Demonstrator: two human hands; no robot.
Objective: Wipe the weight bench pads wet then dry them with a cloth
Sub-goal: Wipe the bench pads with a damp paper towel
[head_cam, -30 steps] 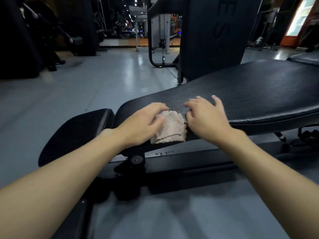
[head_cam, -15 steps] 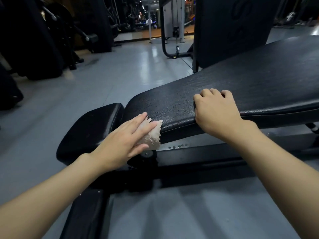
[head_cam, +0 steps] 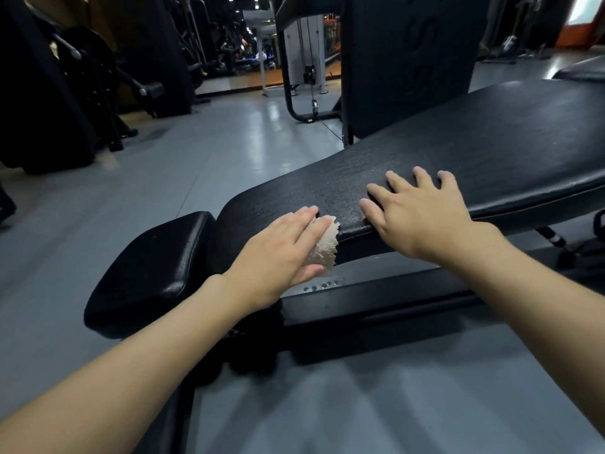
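Observation:
A long black back pad point(head_cam: 458, 152) of a weight bench slopes up to the right, with a smaller black seat pad point(head_cam: 147, 267) at its lower left end. My left hand point(head_cam: 278, 253) presses a small beige cloth point(head_cam: 322, 249) with straight fingers against the near side edge of the back pad, close to its lower end. Part of the cloth is hidden under my palm. My right hand point(head_cam: 422, 214) lies flat on top of the pad, fingers spread, just right of the cloth. Small droplets speckle the pad between my hands.
The bench's black steel frame point(head_cam: 376, 299) runs below the pads on a grey floor point(head_cam: 163, 165). A black machine column point(head_cam: 409, 60) stands right behind the bench. Dark gym machines point(head_cam: 65, 93) line the far left. Another pad point(head_cam: 582, 72) shows at the far right.
My left hand slid the cloth off the pad's top and down onto its near side edge. My right hand curled over the pad's edge, then spread flat on top.

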